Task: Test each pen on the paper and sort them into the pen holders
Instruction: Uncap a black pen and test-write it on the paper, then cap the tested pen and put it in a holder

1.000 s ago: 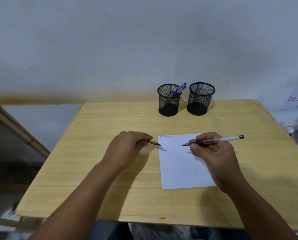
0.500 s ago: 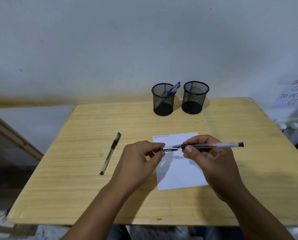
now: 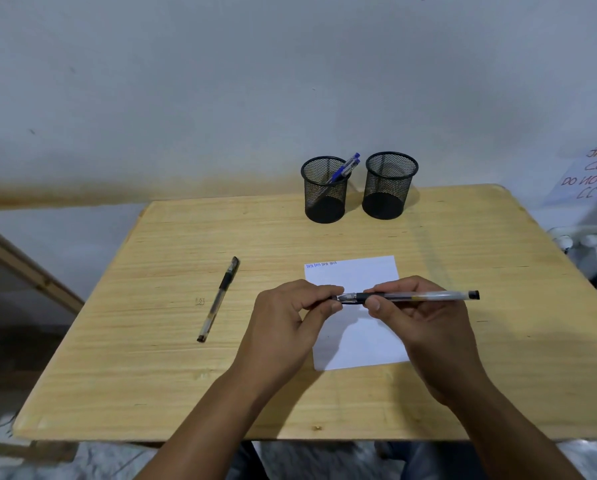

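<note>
While both hands meet over the paper, the job looks to be somewhere in its middle. The left hand pinches the cap end at the tip of a black pen, and the right hand has its fingers curled round the barrel, so each grip is closed on that one pen, which lies level above the sheet with its tail toward three o'clock. Whether the cap is going on or coming off cannot be told from this view.

Done, as far as can be seen: blue pens lean in the left holder, and a short line of blue scribble sits at the sheet's far left corner. I see no black marks on the paper (the hands hide its middle, so this is a guess), which suggests the held pen is not yet tested. The right holder, just beside the first at twelve o'clock, looks empty. Left to do: sort the held pen, then test and sort the second black pen, which lies capped at nine o'clock, well apart from the sheet.

A pale wooden surface carries everything, pushed near a grey-white wall with a brownish stain low down. At three o'clock a handwritten notice and white plugs with cables show; at nine o'clock, a wooden frame leans.
</note>
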`<state>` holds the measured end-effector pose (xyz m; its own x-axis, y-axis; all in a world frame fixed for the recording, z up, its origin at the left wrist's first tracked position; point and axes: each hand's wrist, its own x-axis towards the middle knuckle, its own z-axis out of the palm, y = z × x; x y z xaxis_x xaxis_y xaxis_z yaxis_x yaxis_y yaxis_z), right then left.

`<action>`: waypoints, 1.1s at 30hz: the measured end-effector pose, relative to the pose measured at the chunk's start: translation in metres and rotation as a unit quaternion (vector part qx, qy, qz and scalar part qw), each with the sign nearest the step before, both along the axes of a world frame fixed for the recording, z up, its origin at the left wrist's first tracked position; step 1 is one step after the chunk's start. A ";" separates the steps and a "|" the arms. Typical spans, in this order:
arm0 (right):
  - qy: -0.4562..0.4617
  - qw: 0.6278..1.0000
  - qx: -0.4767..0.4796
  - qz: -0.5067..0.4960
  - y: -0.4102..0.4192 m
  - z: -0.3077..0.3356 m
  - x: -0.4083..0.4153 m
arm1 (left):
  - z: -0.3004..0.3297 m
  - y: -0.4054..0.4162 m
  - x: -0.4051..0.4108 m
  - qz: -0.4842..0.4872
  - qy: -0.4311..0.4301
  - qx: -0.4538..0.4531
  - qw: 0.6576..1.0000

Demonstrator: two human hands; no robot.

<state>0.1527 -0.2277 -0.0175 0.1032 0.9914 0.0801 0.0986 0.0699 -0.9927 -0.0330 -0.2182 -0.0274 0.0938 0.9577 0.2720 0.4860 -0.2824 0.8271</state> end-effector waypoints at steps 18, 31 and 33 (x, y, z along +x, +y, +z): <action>0.112 0.992 -0.022 -0.057 0.005 -0.014 -0.001 | -0.004 0.004 0.022 -0.009 -0.051 -0.102 0.993; -0.121 0.980 0.007 -0.156 0.129 0.033 0.096 | 0.013 0.135 0.094 0.051 -0.051 -0.097 0.993; -0.233 0.962 0.020 -0.142 0.150 0.042 0.108 | 0.013 0.158 0.106 0.065 -0.041 -0.104 0.992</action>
